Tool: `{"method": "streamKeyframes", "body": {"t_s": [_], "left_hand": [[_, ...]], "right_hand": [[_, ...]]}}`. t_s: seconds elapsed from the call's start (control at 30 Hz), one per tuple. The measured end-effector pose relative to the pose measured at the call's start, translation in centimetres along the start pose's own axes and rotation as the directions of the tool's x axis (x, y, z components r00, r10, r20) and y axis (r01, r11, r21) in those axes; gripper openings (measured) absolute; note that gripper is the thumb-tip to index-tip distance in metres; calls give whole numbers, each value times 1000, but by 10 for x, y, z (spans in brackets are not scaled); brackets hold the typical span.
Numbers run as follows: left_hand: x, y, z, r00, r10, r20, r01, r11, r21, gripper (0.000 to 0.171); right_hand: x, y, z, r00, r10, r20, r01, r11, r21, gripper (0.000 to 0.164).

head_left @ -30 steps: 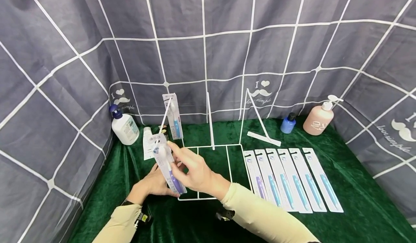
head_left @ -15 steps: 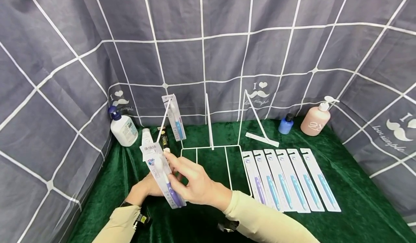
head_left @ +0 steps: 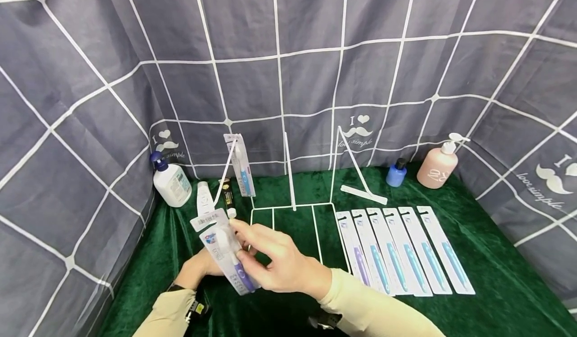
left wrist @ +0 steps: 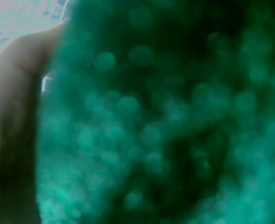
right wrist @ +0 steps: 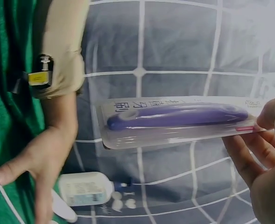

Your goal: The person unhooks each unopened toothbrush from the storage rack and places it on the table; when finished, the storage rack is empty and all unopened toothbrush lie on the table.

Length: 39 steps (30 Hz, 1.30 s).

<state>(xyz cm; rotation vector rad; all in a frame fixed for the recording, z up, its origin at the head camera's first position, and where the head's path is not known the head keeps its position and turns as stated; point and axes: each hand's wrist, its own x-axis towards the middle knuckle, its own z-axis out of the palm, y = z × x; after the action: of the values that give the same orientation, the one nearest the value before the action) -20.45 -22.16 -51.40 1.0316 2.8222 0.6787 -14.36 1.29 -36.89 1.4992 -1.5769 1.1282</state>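
Note:
My right hand (head_left: 281,262) pinches a packaged toothbrush (head_left: 221,249) with a purple handle between thumb and fingers. The pack tilts in the air, its top end toward the left. In the right wrist view its clear blister (right wrist: 174,116) is seen close up. My left hand (head_left: 198,267) lies low at the left front of a white wire rack (head_left: 297,206), partly hidden behind the pack. The right wrist view shows that left hand (right wrist: 46,158) with thumb spread, near a white wire. Another packaged toothbrush (head_left: 243,166), blue-handled, hangs upright on the rack's left arm.
Several packaged toothbrushes (head_left: 405,252) lie in a row on the green cloth at right. A white pump bottle (head_left: 173,184), white tube (head_left: 204,197) and black tube (head_left: 228,197) stand left. Blue (head_left: 396,173) and pink (head_left: 437,166) bottles are back right.
My right hand has drawn the purple-handled toothbrush pack down and slightly toward me, away from the rack's left arm. More of both tubes shows now. My left hand stays low by the rack.

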Motion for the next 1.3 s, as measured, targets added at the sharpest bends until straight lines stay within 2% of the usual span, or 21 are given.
{"method": "streamKeyframes", "body": {"t_s": [0.03, 0.1, 0.17, 0.2, 0.27, 0.33, 0.5, 0.6, 0.8, 0.93, 1.13, 1.3], "left_hand": [[2, 1, 0, 1000, 7, -8, -7, 1000, 26, 18], [4, 2, 0, 1000, 0, -17, 1, 997, 75, 34], [6, 2, 1, 999, -39, 7, 38, 992, 122, 64], [5, 3, 1, 996, -89, 17, 86, 985, 149, 77], [4, 1, 3, 990, -139, 34, 130, 973, 190, 100], [5, -1, 6, 985, -163, 47, 150, 965, 217, 109], [7, -4, 10, 989, -148, 29, 136, 958, 254, 110], [8, -5, 10, 988, -148, 31, 136, 960, 245, 111], [7, -3, 10, 988, -145, 44, 131, 963, 234, 110], [8, -3, 11, 988, -145, 43, 131, 960, 247, 110], [8, -4, 11, 988, -150, 45, 135, 962, 240, 110], [7, -4, 12, 985, -162, 55, 144, 960, 238, 111]], "right_hand": [[2, -3, -5, 1000, -5, -6, 5, 1000, -4, 41], [5, -8, -14, 1000, -14, -19, 14, 1000, -18, 41], [7, -12, -23, 999, -17, -28, 16, 999, -32, 40], [7, -15, -28, 999, -16, -31, 14, 999, -40, 40], [8, -18, -36, 999, -9, -40, 7, 999, -49, 40], [7, -22, -45, 999, 4, -46, -6, 999, -49, 41], [6, -27, -65, 997, -9, -80, 5, 999, -45, 41], [5, -28, -79, 994, -27, -108, 22, 999, -50, 41], [-3, -33, -109, 986, -10, -165, 5, 1000, -31, 42], [-9, -36, -127, 970, -14, -243, 17, 1000, 11, 42], [-26, -38, -153, 948, 56, -312, -34, 996, 78, 45], [-38, -40, -172, 927, 84, -366, -71, 996, 49, 42]]}}
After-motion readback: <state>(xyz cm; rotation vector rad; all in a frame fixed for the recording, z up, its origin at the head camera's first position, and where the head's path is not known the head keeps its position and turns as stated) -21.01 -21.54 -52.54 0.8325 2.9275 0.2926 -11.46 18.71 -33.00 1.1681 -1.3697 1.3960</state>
